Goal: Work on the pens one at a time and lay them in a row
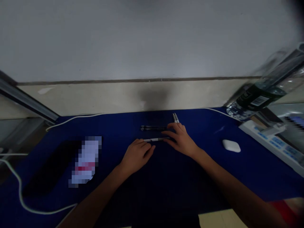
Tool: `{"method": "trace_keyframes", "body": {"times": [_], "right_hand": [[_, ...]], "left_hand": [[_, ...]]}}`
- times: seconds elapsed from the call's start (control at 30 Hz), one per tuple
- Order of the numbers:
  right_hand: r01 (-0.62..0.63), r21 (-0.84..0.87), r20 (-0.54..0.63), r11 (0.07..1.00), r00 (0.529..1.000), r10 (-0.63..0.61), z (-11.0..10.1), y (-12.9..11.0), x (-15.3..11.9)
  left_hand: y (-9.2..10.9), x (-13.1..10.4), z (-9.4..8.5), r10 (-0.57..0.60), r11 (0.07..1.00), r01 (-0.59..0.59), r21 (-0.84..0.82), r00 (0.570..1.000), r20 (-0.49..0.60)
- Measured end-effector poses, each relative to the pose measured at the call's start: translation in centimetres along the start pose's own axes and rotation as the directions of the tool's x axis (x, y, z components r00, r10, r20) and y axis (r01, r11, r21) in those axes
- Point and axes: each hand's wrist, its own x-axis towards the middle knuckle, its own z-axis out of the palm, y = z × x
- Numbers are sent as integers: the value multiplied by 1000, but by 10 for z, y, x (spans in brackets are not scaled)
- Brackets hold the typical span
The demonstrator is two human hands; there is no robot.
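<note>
A white pen (153,139) lies crosswise on the blue desk mat between my hands. My left hand (136,155) is palm down with its fingers curled over the pen's left end; its thumb points right, apart from the fingers. My right hand (181,139) has its fingers spread, with the thumb side by the pen's right tip. Just beyond lie dark pens (152,128), side by side, their right ends close to my right fingertips. Two white pens (175,117) point away toward the wall, their near ends partly hidden behind my right hand.
The blue mat (114,126) reaches the wall (106,98). At left are a dark flat object (52,167), a blurred-out phone-like item (86,160) and a white cable (20,190). To the right are a white earbud case (231,145), power strip (273,142) and plastic bottle (258,96).
</note>
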Motion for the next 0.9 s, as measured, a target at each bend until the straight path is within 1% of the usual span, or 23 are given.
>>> {"method": "trace_keyframes", "body": {"times": [0.17, 0.27, 0.33, 0.5, 0.57, 0.67, 0.77, 0.9], "right_hand": [[-10, 75, 102, 997, 995, 2, -5, -4, 4], [-26, 158, 167, 987, 986, -1, -10, -11, 7], [-50, 216, 195, 975, 981, 7, -11, -16, 8], [-109, 340, 156, 934, 986, 58, -4, -24, 3], [-138, 377, 176, 916, 982, 76, -2, -26, 1], [-194, 412, 221, 890, 969, 108, -3, -28, 1], [-224, 462, 266, 858, 958, 107, -7, -31, 3], [-330, 581, 363, 744, 923, 127, -11, -36, 6]], "left_hand": [[1, 1, -3, -38, 999, 37, -12, 989, -140], [-1, 1, -3, -40, 999, 44, 18, 985, -169], [-3, 0, -1, -26, 998, 34, 56, 991, -134], [-10, -1, 4, 22, 992, -25, 122, 999, 27], [-10, -1, 5, 25, 989, -34, 146, 998, 62], [-9, 0, 5, 27, 984, -36, 176, 998, 55], [-8, 0, 5, 57, 978, -61, 198, 998, 27], [-9, -1, 5, 118, 964, -125, 234, 992, 42]]}}
